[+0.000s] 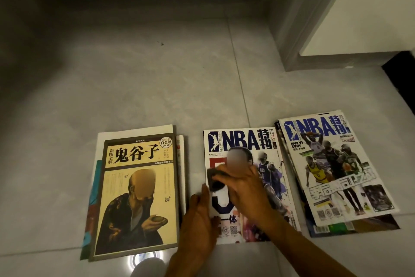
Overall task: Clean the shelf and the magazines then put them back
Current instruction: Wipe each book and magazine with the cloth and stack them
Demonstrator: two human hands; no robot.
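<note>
Left hand [198,214] lies flat on the middle magazine [247,184], pinning its edge at 9 o'clock; right hand [243,183] grips a dark cloth [214,178] on its cover. Bare floor [157,88] stretches toward 12 o'clock.

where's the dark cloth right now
In the head view, the dark cloth is under the right hand, on the upper left of the middle NBA magazine, between the yellow-covered book and the right-hand magazine stack.
</note>
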